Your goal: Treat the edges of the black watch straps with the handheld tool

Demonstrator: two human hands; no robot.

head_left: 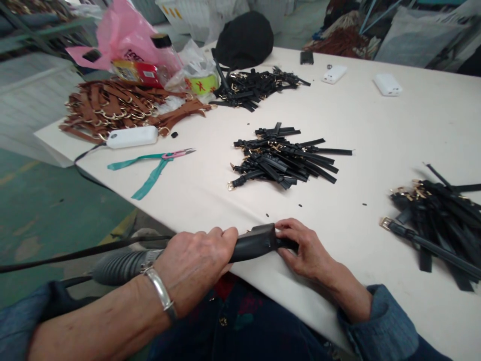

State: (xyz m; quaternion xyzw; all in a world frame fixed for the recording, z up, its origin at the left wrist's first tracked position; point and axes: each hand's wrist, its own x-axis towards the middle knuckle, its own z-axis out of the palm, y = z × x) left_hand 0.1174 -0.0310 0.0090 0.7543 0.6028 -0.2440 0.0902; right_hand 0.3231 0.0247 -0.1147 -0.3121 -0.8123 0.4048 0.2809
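Observation:
My left hand (197,263) is closed round a black hand-held tool (255,243) with a broad end, just over the front edge of the table. Behind that hand a grey corrugated hose (120,265) and a dark cord run off to the left. Fingers of my right hand (310,250) are closed on a short black strap (286,243) at the tool's broad end; much of the strap is hidden. Beyond my hands lies a pile of black buckle straps (285,160). Another pile of black straps (436,220) is to the right of my right hand.
Pink-handled thread snips (176,154) with green strips, a white power bank (132,136) and brown straps (112,105) lie left. Farther back are more black straps (259,85), a black cap (245,40), a pink bag (124,35) and two white devices (387,84).

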